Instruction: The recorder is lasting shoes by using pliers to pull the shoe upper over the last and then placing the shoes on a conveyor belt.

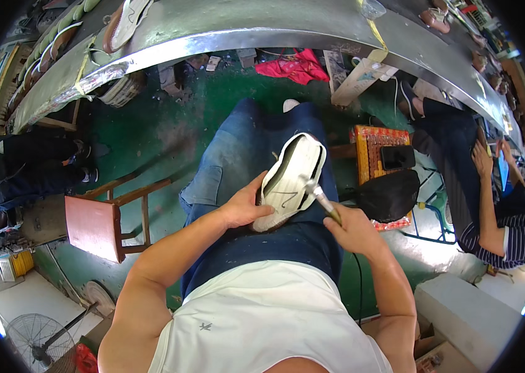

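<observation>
A whitish shoe (285, 180) rests tilted across my lap, its pale face with a dark drawn or stitched curved mark turned up and a dark band along its right edge. My left hand (251, 205) grips its near left end, thumb on top and the other fingers mostly hidden beneath. In my right hand (352, 227) is a short tool (319, 196) with a silvery metal front and a brownish handle; I cannot tell whether it is a brush or a hammer. Its pale tip lies over the right half of the shoe, and contact is unclear.
A metal-edged workbench (244, 40) curves across the far side, bearing more shoes (127, 25). A wooden stool (93, 227) stands left. At right, an orange seat (371, 140) holds a phone (397, 157) and a black bag (390, 196); a co-worker in stripes (517, 242) sits beyond. Red cloth (296, 65) lies under the bench.
</observation>
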Action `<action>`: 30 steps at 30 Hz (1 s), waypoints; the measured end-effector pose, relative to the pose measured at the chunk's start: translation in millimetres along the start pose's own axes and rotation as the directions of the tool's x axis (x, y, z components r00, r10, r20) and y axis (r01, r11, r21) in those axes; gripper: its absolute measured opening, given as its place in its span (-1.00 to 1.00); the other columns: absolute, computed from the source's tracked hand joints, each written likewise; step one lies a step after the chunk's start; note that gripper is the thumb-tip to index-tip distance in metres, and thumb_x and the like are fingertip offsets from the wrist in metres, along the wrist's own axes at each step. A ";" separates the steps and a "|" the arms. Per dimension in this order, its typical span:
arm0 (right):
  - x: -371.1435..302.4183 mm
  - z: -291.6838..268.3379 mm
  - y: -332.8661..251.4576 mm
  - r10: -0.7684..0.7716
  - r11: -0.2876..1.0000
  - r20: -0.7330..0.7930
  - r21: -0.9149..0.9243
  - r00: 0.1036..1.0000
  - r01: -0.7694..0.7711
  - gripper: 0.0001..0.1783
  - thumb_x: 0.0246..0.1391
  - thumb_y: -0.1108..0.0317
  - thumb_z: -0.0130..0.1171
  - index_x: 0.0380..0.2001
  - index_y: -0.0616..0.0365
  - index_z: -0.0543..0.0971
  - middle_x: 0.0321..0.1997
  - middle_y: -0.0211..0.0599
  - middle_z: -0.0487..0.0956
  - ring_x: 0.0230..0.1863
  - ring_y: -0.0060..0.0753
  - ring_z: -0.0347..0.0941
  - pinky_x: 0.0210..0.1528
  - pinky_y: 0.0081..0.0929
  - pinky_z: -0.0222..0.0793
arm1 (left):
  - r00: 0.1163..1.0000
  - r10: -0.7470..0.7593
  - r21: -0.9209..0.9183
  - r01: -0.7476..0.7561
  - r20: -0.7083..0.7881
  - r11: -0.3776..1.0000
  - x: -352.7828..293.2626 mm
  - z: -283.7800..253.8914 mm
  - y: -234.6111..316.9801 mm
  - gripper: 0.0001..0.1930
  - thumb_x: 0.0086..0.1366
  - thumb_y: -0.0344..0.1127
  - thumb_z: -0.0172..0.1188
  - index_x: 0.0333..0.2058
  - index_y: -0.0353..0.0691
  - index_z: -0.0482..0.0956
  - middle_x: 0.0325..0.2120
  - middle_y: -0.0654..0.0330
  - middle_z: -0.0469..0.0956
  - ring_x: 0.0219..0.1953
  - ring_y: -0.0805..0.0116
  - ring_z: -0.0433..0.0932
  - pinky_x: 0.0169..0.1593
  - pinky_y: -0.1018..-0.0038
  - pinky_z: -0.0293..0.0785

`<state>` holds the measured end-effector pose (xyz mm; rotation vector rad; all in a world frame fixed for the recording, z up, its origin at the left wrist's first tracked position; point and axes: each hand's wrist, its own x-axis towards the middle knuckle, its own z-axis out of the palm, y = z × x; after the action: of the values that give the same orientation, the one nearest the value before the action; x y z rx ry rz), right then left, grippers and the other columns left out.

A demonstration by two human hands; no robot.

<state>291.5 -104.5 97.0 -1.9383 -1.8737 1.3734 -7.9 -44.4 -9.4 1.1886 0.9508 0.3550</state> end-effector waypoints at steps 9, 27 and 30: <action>14.7 9.3 -41.1 -0.372 0.737 0.112 -0.568 0.921 0.366 -0.53 0.12 0.34 0.24 0.08 0.32 0.50 -0.19 0.07 0.60 -0.12 0.14 0.58 -0.06 -0.07 0.50 | 1.000 -0.012 -0.386 0.006 -0.012 0.922 -13.7 12.5 7.3 -0.03 0.19 -0.44 0.06 0.49 -0.40 -0.30 0.50 -0.04 -0.04 0.51 0.24 -0.01 0.51 0.38 -0.11; 20.8 11.1 -17.2 -0.356 0.868 0.109 -0.330 0.928 0.372 -0.42 0.13 0.37 0.24 0.19 0.38 0.38 -0.01 0.19 0.53 0.04 0.21 0.50 0.13 -0.11 0.44 | 0.839 0.163 0.261 -0.026 -0.519 0.965 19.3 32.0 -16.6 -0.49 0.57 -0.08 -0.19 0.23 -0.31 0.46 0.12 -0.24 0.51 0.19 -0.22 0.47 0.26 0.17 0.39; 29.0 5.5 -16.7 -0.351 0.851 -0.030 -0.428 0.936 0.306 -0.36 0.14 0.39 0.22 0.25 0.42 0.32 0.06 0.26 0.49 0.10 0.26 0.45 0.21 -0.11 0.39 | 0.818 0.338 0.406 -0.142 -0.466 0.903 19.0 35.9 -23.5 -0.51 0.55 -0.12 -0.14 0.28 -0.29 0.40 0.20 -0.21 0.45 0.23 -0.17 0.44 0.27 0.20 0.39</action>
<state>270.6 -79.0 89.7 -1.6805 -2.4561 0.7996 25.6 -62.5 -36.6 1.5967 1.3853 0.7739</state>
